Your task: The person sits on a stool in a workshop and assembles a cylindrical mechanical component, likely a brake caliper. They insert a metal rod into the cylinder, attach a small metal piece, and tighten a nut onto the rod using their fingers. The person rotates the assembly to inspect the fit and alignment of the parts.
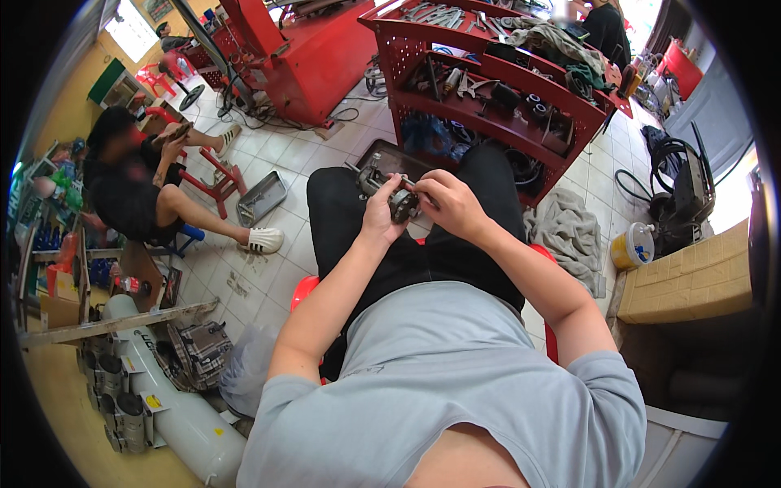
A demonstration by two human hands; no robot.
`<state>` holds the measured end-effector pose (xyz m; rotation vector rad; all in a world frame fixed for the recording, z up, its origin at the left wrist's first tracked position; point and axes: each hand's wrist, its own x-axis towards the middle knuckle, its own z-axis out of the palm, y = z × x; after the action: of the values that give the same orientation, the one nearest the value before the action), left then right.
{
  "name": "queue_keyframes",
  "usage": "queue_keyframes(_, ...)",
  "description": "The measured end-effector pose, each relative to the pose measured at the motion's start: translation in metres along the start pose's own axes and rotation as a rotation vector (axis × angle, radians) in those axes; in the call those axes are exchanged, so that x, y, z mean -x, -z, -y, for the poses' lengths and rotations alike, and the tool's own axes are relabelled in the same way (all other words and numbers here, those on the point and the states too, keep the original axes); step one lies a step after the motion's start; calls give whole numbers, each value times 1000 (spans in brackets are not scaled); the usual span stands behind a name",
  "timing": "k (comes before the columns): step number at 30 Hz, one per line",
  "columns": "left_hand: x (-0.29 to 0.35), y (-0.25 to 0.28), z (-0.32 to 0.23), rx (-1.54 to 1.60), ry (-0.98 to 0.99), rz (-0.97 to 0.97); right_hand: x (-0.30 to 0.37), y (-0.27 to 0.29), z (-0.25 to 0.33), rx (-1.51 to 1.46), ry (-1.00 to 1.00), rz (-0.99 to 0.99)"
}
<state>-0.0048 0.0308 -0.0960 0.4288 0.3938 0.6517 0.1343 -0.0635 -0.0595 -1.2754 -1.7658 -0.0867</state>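
Between my knees, my left hand is wrapped round a grimy grey metal machine part, with a short rod sticking out at its upper left. The exact kind of part I cannot make out. My right hand is at the part's right side, its fingers closed in a pinch against it. Whatever lies between those fingertips is too small and covered to name. Just beyond my hands, a dark metal tray lies on the tiled floor, partly hidden by the part and my hands.
Ahead stands a red tool cart with wrenches and loose parts. A person sits at the left, near another tray. To the right are a crumpled grey cloth and a yellow-and-white bucket. A white cylinder lies lower left.
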Motion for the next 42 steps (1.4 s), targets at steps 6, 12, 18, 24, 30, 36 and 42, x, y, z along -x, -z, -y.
queue_keyframes(6,-1,3,2,12,-4,-4,-3,2,1,-27,-26,-35)
queue_keyframes(12,1,-14,-5,40,-91,3,-17,12,8,-178,-227,-126)
queue_keyframes(18,11,-77,-36,51,-248,152,-64,45,40,-109,-295,-235)
queue_keyframes(24,33,-114,-54,61,-386,215,-85,58,66,-167,-190,-286)
queue_keyframes(30,59,-118,-52,-18,-433,281,-81,68,80,-107,55,-336)
queue_keyframes(36,75,-119,-44,11,-323,310,-73,72,89,-27,197,-354)
queue_keyframes(42,79,-113,-41,37,-266,308,-69,74,91,0,240,-333)
